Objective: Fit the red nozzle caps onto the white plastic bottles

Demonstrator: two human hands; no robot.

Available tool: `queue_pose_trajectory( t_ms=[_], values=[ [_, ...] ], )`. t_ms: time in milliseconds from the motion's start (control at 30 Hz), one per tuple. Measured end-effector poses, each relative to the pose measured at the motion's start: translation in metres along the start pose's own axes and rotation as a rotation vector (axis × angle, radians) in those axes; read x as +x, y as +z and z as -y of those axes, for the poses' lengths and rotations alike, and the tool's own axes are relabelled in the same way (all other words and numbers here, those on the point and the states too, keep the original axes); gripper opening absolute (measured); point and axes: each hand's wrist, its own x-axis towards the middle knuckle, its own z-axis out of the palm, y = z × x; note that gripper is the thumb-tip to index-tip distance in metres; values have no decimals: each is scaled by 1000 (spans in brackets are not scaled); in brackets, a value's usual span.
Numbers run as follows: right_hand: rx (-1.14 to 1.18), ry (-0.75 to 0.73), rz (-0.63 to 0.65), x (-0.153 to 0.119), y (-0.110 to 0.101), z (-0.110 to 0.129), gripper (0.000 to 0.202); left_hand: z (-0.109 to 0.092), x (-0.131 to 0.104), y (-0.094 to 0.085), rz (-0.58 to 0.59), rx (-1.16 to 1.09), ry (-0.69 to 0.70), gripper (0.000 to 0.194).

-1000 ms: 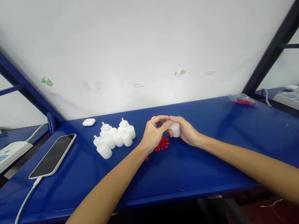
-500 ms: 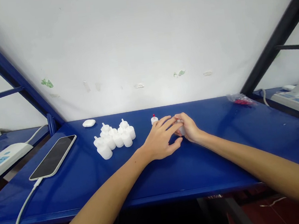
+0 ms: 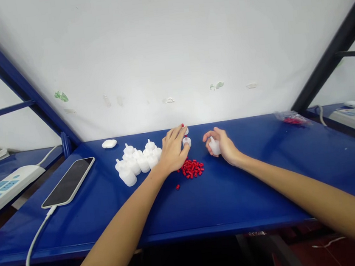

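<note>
My left hand [image 3: 173,150] reaches over the blue table with its thumb and fingers around a small white bottle [image 3: 186,141]; a red cap [image 3: 187,135] shows at its top. A second red tip [image 3: 182,125] shows by the fingertips, with some white behind, partly covered. Off to the right, my right hand [image 3: 223,145] has its fingers curled around another white bottle [image 3: 214,146], its bare nozzle pointing up. Between the hands lies a pile of small red caps [image 3: 192,168], partly behind my left wrist. One loose red cap [image 3: 177,187] sits nearer the front.
Several white nozzle bottles [image 3: 143,164] stand grouped left of my left hand. Further left are a white earbud case [image 3: 109,144] and a phone [image 3: 69,181] on a charging cable [image 3: 33,243]. A plastic bag with red pieces [image 3: 292,119] lies at the back right.
My hands have come apart. The left moved left and away from me to the capped bottle, uncovering the red caps. My right hand stays near its place, its bottle now plainly visible.
</note>
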Motion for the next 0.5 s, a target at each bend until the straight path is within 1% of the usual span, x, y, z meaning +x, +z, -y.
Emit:
queue_pose_trajectory(
  t_ms=[67, 133, 200, 300, 400, 500],
  values=[
    [58, 27, 38, -2, -2, 3, 48, 5, -1, 0, 81, 39, -4, 53],
    [93, 25, 86, -5, -5, 6, 43, 6, -2, 3, 132, 60, -2, 53],
    [104, 0, 111, -8, -8, 7, 37, 5, -3, 6, 157, 70, -2, 50],
    [93, -53, 132, -7, -9, 5, 29, 5, -3, 8, 148, 51, -22, 45],
    [48, -55, 97, -3, -6, 1, 21, 6, -2, 8, 127, 20, -41, 43],
    [-22, -6, 17, 1, -2, -2, 24, 9, -2, 8, 118, 16, -39, 43]
  ],
)
